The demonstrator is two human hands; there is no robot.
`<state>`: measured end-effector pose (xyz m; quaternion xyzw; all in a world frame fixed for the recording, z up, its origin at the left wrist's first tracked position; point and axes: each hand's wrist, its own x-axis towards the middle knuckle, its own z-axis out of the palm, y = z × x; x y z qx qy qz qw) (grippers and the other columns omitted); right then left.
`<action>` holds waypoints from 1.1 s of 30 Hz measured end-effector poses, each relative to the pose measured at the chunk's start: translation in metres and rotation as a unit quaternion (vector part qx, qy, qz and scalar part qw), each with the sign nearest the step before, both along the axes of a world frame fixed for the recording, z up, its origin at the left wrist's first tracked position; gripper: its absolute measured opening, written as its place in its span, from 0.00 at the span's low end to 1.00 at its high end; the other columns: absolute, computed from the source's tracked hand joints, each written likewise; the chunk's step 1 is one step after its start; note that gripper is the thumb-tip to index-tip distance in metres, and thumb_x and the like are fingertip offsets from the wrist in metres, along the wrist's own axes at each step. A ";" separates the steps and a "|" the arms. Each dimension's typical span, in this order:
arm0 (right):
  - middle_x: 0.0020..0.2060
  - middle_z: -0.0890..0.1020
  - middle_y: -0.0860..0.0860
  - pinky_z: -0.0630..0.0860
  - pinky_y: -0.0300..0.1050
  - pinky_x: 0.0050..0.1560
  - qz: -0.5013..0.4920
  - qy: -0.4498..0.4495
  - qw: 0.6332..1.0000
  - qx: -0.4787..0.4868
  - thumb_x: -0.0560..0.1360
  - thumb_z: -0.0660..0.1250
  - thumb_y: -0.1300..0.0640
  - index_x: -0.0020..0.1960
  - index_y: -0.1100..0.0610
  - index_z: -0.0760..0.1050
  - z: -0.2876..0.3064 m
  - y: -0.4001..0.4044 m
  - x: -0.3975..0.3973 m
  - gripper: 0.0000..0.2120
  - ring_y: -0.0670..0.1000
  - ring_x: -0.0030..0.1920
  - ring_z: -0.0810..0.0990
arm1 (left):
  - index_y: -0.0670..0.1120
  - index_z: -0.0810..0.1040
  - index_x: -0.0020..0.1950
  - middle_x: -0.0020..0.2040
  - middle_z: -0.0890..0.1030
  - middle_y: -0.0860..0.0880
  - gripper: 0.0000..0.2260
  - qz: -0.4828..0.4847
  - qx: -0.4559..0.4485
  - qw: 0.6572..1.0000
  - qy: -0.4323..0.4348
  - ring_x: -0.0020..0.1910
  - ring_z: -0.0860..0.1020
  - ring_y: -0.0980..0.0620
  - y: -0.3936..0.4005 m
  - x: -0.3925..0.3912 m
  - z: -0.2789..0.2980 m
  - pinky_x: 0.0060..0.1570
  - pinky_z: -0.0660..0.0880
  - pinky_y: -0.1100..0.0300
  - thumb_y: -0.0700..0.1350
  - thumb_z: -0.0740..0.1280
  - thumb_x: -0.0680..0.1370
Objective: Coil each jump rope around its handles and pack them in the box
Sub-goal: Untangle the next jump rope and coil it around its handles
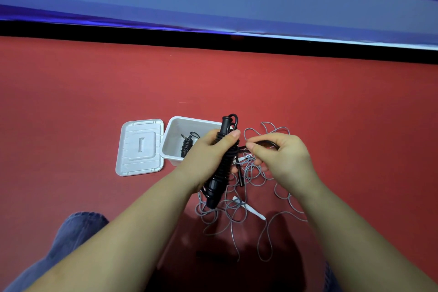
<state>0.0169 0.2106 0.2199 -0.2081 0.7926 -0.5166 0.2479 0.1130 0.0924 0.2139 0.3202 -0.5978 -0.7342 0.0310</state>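
My left hand [208, 152] grips a black jump rope [221, 173] whose cord is wound in tight turns round its two handles, held upright above the floor. My right hand [282, 156] pinches the loose black end of that cord just right of the handles. A white box [187, 123] stands open behind my left hand, with one coiled black jump rope [187, 146] inside. Below my hands a grey jump rope [251, 187] with white handles lies in a loose tangle on the red floor.
The box's white lid [141, 147] lies flat to the left of the box. Red floor [94, 92] stretches all around, ending at a black strip and a blue banner at the back. My knee in blue jeans [75, 232] shows at the lower left.
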 end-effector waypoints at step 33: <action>0.49 0.81 0.49 0.76 0.37 0.45 0.021 -0.073 0.995 -0.060 0.67 0.75 0.59 0.48 0.47 0.75 0.001 -0.001 0.007 0.14 0.43 0.39 0.79 | 0.51 0.71 0.45 0.35 0.77 0.50 0.11 -0.027 -0.273 0.961 -0.041 0.37 0.77 0.46 0.003 0.003 -0.012 0.42 0.75 0.49 0.56 0.67 0.73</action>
